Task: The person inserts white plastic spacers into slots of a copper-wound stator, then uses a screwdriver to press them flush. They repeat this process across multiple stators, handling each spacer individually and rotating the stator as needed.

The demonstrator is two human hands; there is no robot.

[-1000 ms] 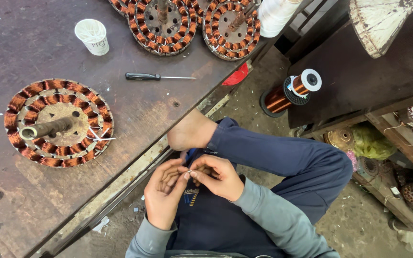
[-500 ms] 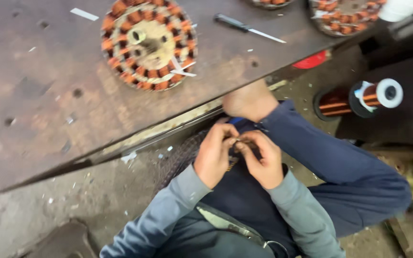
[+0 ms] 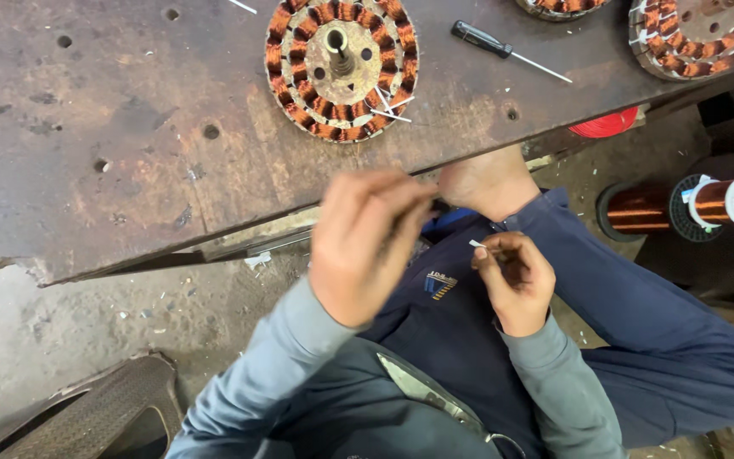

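My left hand (image 3: 365,238) is raised at the near edge of the rusty metal table (image 3: 129,127), fingers pinched together, blurred; what it pinches I cannot make out. My right hand (image 3: 513,276) rests over my lap, pinching a small white strip (image 3: 477,244) between thumb and fingers. On the table just beyond my hands lies a round stator with copper windings (image 3: 341,64), white strips sticking out at its right side. A black-handled screwdriver (image 3: 503,49) lies to the right of it.
Two more wound stators (image 3: 690,38) sit at the table's far right edge. A spool of copper wire (image 3: 690,206) lies on the floor to the right. My bare knee (image 3: 486,180) touches the table edge. A red object (image 3: 606,125) shows beneath the table.
My hands have separated: the left rose toward the table edge, the right stayed over my lap with the white strip. The view shifted, bringing the stator closer to centre.
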